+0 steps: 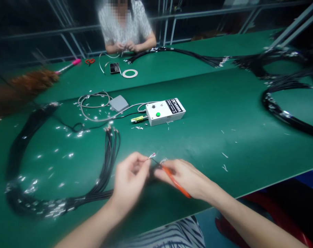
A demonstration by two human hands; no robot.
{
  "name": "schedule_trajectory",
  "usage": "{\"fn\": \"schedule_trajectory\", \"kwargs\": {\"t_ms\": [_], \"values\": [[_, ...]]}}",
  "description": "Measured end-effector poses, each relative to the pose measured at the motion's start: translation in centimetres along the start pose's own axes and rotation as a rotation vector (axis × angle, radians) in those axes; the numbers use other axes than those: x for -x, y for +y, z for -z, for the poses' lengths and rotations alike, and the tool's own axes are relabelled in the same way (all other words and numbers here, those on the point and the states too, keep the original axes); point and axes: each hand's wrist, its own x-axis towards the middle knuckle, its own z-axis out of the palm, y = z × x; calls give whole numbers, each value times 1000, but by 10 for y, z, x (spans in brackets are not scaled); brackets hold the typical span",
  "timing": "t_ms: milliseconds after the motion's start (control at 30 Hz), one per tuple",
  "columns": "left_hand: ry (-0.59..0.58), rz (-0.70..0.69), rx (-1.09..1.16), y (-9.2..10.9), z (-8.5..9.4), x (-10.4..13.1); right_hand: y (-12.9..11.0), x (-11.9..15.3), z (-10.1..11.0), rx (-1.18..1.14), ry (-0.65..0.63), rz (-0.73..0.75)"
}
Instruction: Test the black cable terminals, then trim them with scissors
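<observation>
My left hand, fingers pinched together, holds a thin black cable near its end. The small bare tip of the cable, whitish with a reddish bit, sticks out above the fingertips. My right hand is closed round an orange-handled hand tool. The tool's dark head lies close to my left fingers; whether it is pliers or snips I cannot tell. From behind my left hand a bundle of black cables runs left and curves up the table. Several loose cable ends fan out beside that hand.
On the green table stands a white control box with a green button, wired to a grey pedal. White scraps lie about. More black cable coils are at the right. Opposite, a co-worker handles cables. A brush lies far left.
</observation>
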Motion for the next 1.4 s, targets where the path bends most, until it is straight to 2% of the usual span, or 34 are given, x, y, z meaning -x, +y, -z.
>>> {"fn": "schedule_trajectory", "kwargs": {"t_ms": [133,300,400,533,600,733,767,833,933,1000,1067,1133,1233,1333,1400], "values": [[-12,114,91,3,0,-2,12,-3,-10,-328,35,29],[-49,101,126,-3,-4,-1,-7,-14,-33,-930,354,174],[-54,58,97,-10,-6,1,-17,-19,-42,-1087,420,179],[-61,52,71,-15,-6,4,-17,-20,-43,-1120,441,165],[-123,111,140,-13,-2,1,-15,-20,-41,-1116,426,168],[-495,420,441,-8,14,-13,-11,-25,-38,-1047,328,226],[-567,497,521,-8,18,-17,-10,-28,-37,-1011,312,246],[-623,589,637,-10,25,-23,-7,-34,-37,-929,332,287],[-642,615,689,-13,28,-25,-1,-42,-35,-823,406,329],[-649,611,692,-14,28,-23,5,-47,-31,-705,442,293],[-613,590,687,-13,26,-22,11,-48,-27,-538,482,227],[-560,553,664,-12,23,-22,15,-46,-23,-478,513,210],[-502,497,621,-9,19,-22,12,-38,-21,-671,430,239],[-503,473,598,-9,17,-21,2,-31,-24,-852,307,268],[-517,470,588,-9,17,-20,-4,-29,-28,-932,286,292]]}}
